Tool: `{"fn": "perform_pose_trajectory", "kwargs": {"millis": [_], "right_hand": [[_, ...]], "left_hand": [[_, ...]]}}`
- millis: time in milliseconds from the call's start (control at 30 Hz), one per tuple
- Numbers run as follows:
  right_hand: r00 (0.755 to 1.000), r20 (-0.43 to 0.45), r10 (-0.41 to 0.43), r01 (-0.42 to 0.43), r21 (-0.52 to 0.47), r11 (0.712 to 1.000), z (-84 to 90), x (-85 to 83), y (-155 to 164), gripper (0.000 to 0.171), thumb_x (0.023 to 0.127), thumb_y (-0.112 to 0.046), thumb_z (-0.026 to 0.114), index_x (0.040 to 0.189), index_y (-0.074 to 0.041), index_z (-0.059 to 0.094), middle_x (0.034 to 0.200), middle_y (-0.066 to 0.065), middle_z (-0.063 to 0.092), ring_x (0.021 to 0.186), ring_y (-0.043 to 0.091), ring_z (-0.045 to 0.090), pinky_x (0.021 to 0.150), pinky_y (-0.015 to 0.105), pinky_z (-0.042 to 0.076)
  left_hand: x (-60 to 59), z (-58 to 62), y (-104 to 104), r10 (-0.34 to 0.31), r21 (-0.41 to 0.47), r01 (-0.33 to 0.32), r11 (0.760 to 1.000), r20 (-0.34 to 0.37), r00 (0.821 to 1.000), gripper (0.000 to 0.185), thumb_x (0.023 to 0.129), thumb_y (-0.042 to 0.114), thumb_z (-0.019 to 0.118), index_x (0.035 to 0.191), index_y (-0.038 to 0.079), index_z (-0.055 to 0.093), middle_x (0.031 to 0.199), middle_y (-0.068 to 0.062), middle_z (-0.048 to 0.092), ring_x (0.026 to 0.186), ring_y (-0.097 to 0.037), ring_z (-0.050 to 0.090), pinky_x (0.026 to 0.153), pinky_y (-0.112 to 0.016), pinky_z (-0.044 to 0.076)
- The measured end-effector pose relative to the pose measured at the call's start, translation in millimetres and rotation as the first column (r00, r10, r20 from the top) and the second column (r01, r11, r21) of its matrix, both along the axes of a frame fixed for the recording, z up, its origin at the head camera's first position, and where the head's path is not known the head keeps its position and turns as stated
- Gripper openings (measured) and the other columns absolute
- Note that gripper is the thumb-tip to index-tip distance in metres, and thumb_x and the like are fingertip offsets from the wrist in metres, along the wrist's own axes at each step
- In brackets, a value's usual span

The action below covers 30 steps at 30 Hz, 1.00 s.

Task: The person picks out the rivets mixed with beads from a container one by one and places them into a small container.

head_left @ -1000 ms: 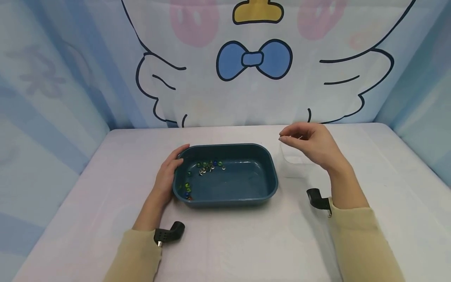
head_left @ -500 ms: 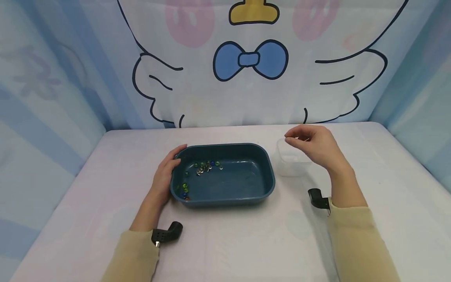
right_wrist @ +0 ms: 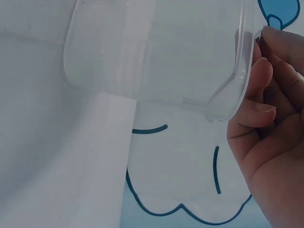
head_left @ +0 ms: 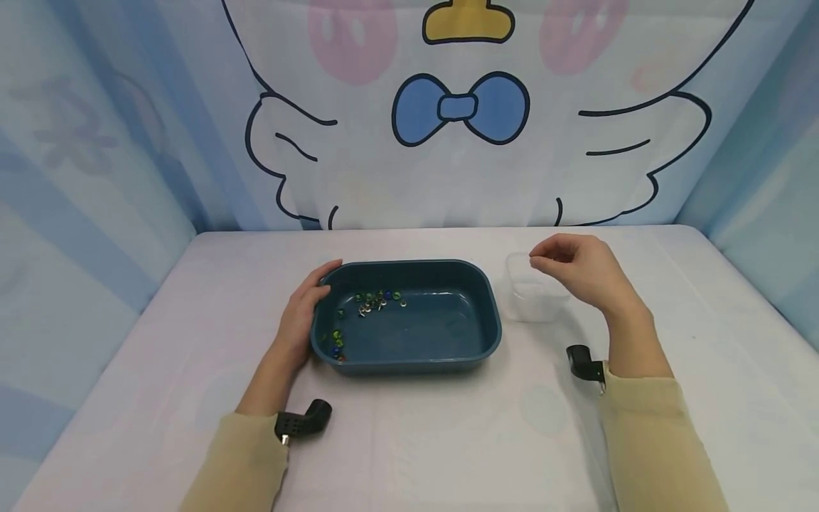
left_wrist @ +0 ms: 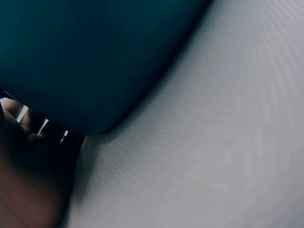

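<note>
Soft, even light falls from above on my head view; the white table is bright without glare, and only a thin shadow sits under the blue tray. That view is sharp in the middle, while the curtain's stripes bend slightly at the edges. My left wrist view is dim and blurred: the tray fills it as a dark, unfocused mass, and my left hand is a murky smear. My right wrist view is bright, but the clear plastic container is soft, with pale reflections.
</note>
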State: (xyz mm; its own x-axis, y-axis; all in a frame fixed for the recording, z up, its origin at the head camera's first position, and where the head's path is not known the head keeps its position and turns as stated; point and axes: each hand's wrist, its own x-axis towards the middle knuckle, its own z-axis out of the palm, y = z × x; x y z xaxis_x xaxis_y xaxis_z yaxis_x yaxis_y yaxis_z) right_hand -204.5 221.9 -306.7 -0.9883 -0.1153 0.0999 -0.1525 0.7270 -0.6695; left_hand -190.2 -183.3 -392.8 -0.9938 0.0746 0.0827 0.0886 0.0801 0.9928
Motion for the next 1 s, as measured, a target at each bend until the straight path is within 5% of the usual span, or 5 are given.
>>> {"fn": "perform_pose_trajectory", "kwargs": {"millis": [1000], "right_hand": [[0.997,0.076,0.003,-0.018,0.193,0.981,-6.3,-7.8,1.1,0.023,0.099,-0.021,0.06,0.111,-0.003,0.068,0.108,0.016,0.063,0.099,0.034,0.055,0.082,0.047,0.047]], "left_hand": [[1.0,-0.2,1.0,-0.004,0.007,0.004,1.0,0.016,1.0,0.052,0.104,0.011,0.03,0.155,0.01,0.04,0.158,-0.007,0.038,0.146,-0.02,0.029,0.118,-0.04,0.021]]}}
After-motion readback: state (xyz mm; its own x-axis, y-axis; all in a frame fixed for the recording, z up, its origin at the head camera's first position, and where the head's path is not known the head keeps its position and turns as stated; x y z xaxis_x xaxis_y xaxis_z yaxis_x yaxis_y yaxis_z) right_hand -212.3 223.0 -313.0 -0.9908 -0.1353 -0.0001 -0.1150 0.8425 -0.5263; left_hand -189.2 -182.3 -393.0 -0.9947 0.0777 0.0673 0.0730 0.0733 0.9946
